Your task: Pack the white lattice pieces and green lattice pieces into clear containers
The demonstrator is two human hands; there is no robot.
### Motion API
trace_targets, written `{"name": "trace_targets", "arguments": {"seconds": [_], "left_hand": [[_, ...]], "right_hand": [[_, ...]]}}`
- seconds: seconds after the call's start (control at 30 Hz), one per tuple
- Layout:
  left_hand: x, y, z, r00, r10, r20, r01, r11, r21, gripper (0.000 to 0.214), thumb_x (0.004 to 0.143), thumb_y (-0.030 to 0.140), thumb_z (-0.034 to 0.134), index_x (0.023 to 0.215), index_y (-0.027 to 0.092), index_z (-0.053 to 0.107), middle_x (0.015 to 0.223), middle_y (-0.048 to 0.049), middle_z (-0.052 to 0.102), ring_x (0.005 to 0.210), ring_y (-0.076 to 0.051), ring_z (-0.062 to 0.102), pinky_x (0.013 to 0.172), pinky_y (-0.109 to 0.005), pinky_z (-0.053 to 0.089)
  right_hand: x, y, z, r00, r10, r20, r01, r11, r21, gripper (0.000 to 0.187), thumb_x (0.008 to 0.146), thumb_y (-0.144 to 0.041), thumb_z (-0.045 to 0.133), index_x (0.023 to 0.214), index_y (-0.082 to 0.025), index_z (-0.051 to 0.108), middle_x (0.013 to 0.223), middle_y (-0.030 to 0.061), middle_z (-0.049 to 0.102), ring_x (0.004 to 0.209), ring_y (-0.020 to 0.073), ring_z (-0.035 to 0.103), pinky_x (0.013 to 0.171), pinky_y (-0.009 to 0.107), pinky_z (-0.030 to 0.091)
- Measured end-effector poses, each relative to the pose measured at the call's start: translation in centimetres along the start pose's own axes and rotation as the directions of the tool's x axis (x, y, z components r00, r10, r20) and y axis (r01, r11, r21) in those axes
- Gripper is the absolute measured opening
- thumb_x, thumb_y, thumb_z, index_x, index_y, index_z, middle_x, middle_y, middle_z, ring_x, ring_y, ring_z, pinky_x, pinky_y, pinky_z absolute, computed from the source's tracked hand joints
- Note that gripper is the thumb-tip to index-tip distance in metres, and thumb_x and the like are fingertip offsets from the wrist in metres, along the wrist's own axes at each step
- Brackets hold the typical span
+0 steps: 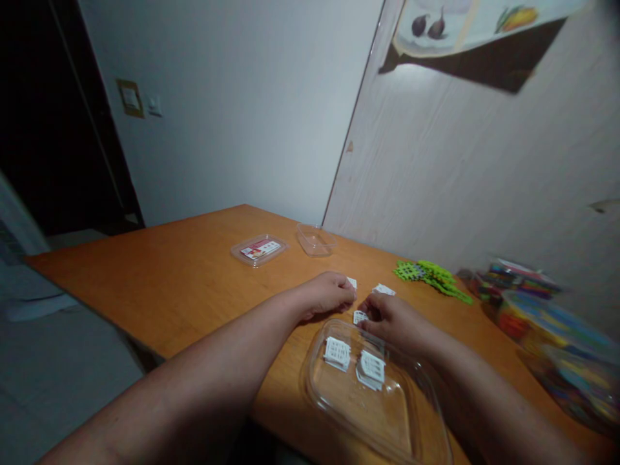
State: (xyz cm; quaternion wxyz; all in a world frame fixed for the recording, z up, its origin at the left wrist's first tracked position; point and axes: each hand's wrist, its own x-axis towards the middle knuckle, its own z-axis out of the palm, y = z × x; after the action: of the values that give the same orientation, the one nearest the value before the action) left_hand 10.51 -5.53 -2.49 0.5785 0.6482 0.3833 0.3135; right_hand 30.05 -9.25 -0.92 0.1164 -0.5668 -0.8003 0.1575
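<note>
Above the table, just past a clear plastic lid or tray [356,407], both of my hands are working close together. My left hand [332,294] is closed, its fingertips on a small white openwork plastic piece [352,283] that pokes out beyond them. With bent fingers, my right hand [390,316] pinches another small white openwork piece [359,317]. A further white piece [384,290] lies just behind the right hand. On the clear plastic sit two small stacks of such pieces, a left stack [337,353] and a right stack [371,370].
Farther back stand a clear open box [316,242] and a clear lid with a printed label [260,250]. Green and grey interlocking plastic pieces [429,276] lie near the wall. Blurred tubs of colourful items [557,329] line the right edge of the wooden table [194,258].
</note>
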Motion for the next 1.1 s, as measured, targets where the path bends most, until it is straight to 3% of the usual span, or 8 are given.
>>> {"name": "trace_targets", "arguments": {"seconds": [0.1,0.37,0.53,0.67,0.8,0.9,1.1], "left_hand": [[-0.2,0.2,0.0,1.0,0.001,0.006,-0.001,1.0,-0.015,0.01,0.069,0.024,0.062,0.071,0.016,0.058,0.059,0.0015,0.056,0.05,-0.009,0.045,0.048,-0.022,0.028],[-0.4,0.6,0.0,0.999,-0.005,0.038,0.011,0.99,-0.143,0.008,0.07,0.02,0.064,0.075,0.014,0.061,0.056,0.0017,0.056,0.048,-0.008,0.048,0.047,-0.019,0.033],[-0.4,1.1,0.1,1.0,-0.024,-0.002,0.023,0.971,-0.24,0.009,0.071,0.02,0.064,0.075,0.014,0.06,0.058,-0.0008,0.059,0.049,-0.008,0.052,0.046,-0.017,0.034],[-0.7,1.6,0.3,1.0,-0.028,-0.008,0.024,0.958,-0.285,0.008,0.07,0.017,0.064,0.076,0.014,0.059,0.059,-0.0013,0.06,0.051,-0.008,0.055,0.048,-0.017,0.036],[-0.8,1.8,0.3,1.0,-0.004,0.019,0.01,0.948,-0.317,0.013,0.068,0.017,0.068,0.078,0.014,0.059,0.061,-0.0004,0.061,0.055,-0.008,0.057,0.052,-0.017,0.041],[-0.7,1.8,0.1,0.999,0.012,0.031,-0.002,0.947,-0.322,0.016,0.071,0.022,0.07,0.08,0.014,0.059,0.069,-0.0026,0.065,0.057,-0.008,0.057,0.053,-0.018,0.041],[-0.3,1.5,0.0,1.0,0.008,-0.029,-0.015,0.969,-0.246,0.015,0.076,0.025,0.067,0.082,0.014,0.058,0.077,-0.0046,0.068,0.057,-0.007,0.055,0.052,-0.017,0.039]], "right_hand": [[-0.5,-0.8,-0.6,0.998,-0.033,-0.051,0.032,0.999,-0.016,0.013,0.079,-0.033,0.064,0.084,-0.02,0.063,0.074,0.0007,0.062,0.066,0.0152,0.054,0.056,0.025,0.036],[-1.2,-2.3,-1.6,0.971,-0.165,-0.173,0.144,0.981,-0.127,0.021,0.085,-0.033,0.059,0.102,-0.022,0.066,0.087,0.0038,0.065,0.075,0.0177,0.058,0.064,0.028,0.041],[-1.4,-2.8,-1.6,0.956,-0.128,-0.263,0.1,0.988,-0.118,0.034,0.087,-0.042,0.06,0.113,-0.02,0.062,0.099,0.0082,0.067,0.079,0.0189,0.06,0.065,0.029,0.043],[-1.7,-3.6,-1.6,0.947,-0.151,-0.283,0.101,0.978,-0.183,0.036,0.09,-0.05,0.057,0.108,-0.02,0.064,0.096,0.0086,0.066,0.083,0.0213,0.061,0.07,0.03,0.045],[-2.1,-3.8,-1.9,0.941,-0.179,-0.288,0.105,0.961,-0.256,0.025,0.091,-0.039,0.056,0.107,-0.022,0.065,0.096,0.0073,0.066,0.086,0.0224,0.061,0.071,0.031,0.044],[-2.7,-3.7,-2.5,0.925,-0.198,-0.326,0.114,0.959,-0.259,0.027,0.09,-0.035,0.056,0.112,-0.021,0.063,0.101,0.0088,0.067,0.092,0.0243,0.061,0.076,0.034,0.045],[-6.3,-4.2,-3.6,0.922,-0.256,-0.291,0.208,0.96,-0.186,0.024,0.089,-0.03,0.058,0.112,-0.023,0.06,0.107,0.0082,0.066,0.096,0.0236,0.062,0.081,0.036,0.049]]}}
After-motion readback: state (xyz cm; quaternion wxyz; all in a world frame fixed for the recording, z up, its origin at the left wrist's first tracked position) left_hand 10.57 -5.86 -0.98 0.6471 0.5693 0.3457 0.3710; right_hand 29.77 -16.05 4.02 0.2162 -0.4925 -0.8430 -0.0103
